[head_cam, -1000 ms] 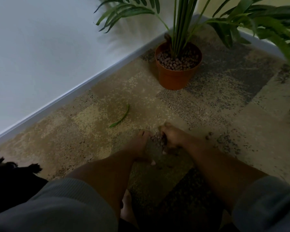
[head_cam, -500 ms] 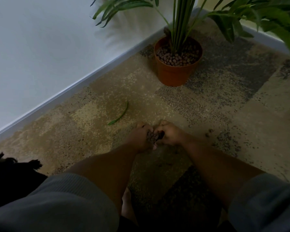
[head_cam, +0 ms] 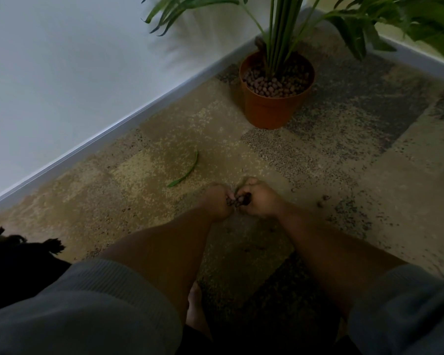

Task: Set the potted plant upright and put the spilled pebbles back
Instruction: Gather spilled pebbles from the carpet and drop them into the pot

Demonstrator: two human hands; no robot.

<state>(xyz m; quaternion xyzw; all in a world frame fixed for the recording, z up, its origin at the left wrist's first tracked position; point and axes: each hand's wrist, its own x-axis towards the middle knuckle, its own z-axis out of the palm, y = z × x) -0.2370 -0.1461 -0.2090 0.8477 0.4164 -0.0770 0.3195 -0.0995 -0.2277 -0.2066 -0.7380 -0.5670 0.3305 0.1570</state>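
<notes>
A person crouches on a patterned carpet (head_cam: 318,180) in a dim corner, the left hand (head_cam: 217,201) and right hand (head_cam: 260,201) pressed together and cupped around a small heap of brown pebbles (head_cam: 237,200), fingers curled in so that only a few stones show in the gap between the palms. The potted plant (head_cam: 277,88) stands upright well ahead of the hands, close to the skirting board (head_cam: 113,134), its orange pot topped with the same pebbles around the green stems. A loose leaf (head_cam: 183,172) lies on the carpet to the left of the hands, apart from them. A few stray pebbles (head_cam: 323,199) appear to remain on the floor to the right of the right hand, though the light is too poor to count them.

The righting of the plant looks done; the work in hand is carrying this scoop back to the pot. To do it well, the palms should stay sealed at the lower edge, with the little fingers touching, and the load should travel level and low over the carpet. Over the rim, the hands should part slowly on the near side of the stems so the stones roll in rather than bounce out. The strays on the right will likely need another gathering.
</notes>
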